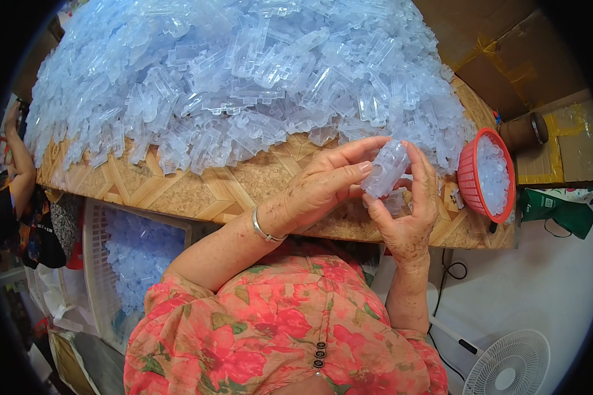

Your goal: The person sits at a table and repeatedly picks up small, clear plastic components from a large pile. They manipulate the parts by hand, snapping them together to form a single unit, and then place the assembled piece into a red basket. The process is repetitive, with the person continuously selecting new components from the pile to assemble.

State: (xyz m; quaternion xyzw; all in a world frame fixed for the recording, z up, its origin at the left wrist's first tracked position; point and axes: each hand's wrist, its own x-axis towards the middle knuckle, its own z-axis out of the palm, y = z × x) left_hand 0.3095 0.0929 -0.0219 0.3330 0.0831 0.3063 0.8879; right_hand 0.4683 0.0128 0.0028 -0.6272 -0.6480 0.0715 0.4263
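Clear pieces (263, 72) on patterned table (234, 191), white fan (512, 362)

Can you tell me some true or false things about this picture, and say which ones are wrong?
1. The left hand and right hand both touch a clear plastic piece. True.
2. The silver bracelet is on the right wrist. False: it is on the left wrist.
3. A red basket stands to the right of the big pile. True.
4. The round fan is green. False: it is white.
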